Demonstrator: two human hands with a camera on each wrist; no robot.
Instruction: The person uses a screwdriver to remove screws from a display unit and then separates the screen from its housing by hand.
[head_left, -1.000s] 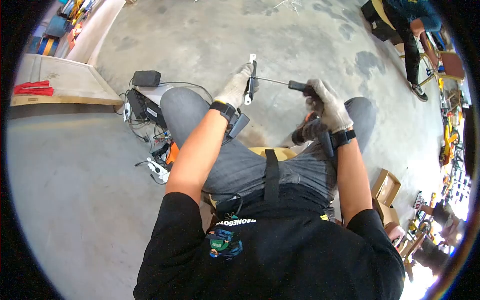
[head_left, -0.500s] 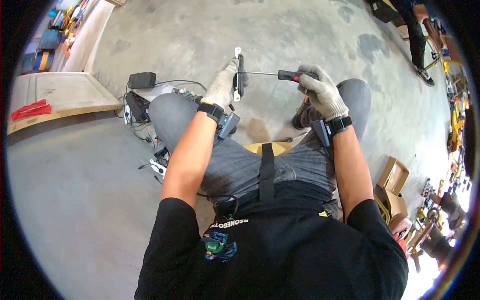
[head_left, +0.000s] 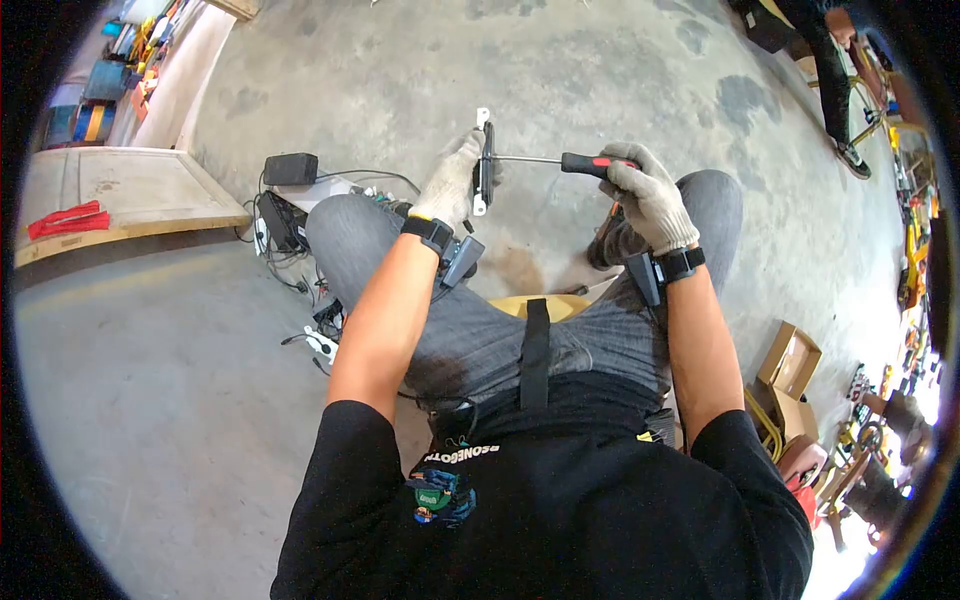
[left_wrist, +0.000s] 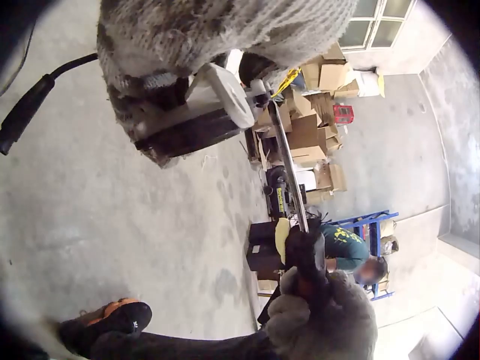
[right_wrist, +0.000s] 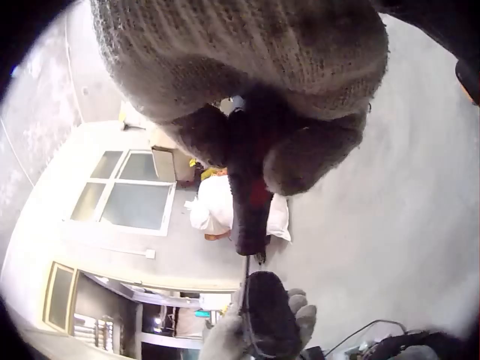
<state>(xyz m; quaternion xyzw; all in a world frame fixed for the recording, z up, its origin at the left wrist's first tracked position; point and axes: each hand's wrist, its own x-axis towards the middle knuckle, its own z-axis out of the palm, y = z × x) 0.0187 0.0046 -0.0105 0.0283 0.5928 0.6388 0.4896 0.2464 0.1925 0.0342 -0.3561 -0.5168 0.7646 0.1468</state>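
Observation:
In the head view, my gloved left hand (head_left: pixel 452 182) grips a narrow black part (head_left: pixel 486 165) with a white tab at each end, held upright above the floor. My gloved right hand (head_left: pixel 652 200) holds a screwdriver (head_left: pixel 583 163) by its black and red handle. The thin metal shaft runs level to the black part's right face. Seen from the left wrist, the shaft (left_wrist: pixel 286 161) reaches the part beside a white end piece (left_wrist: pixel 229 94). From the right wrist, thumb and fingers pinch the handle (right_wrist: pixel 247 214), and the part's dark face (right_wrist: pixel 271 311) lies beyond.
Beside my left knee lie a black box-shaped unit (head_left: pixel 291 169), tangled cables and a white piece (head_left: pixel 321 343). A low wooden panel (head_left: pixel 150 185) bears red gloves (head_left: pixel 68 219). An open cardboard box (head_left: pixel 790 360) lies at right; another person's leg (head_left: pixel 835 95) shows at upper right.
The right-hand fingers spread along the screwdriver handle half a second ago and now curl round it. Both hands, with part and screwdriver, have shifted left in view since the first frame.

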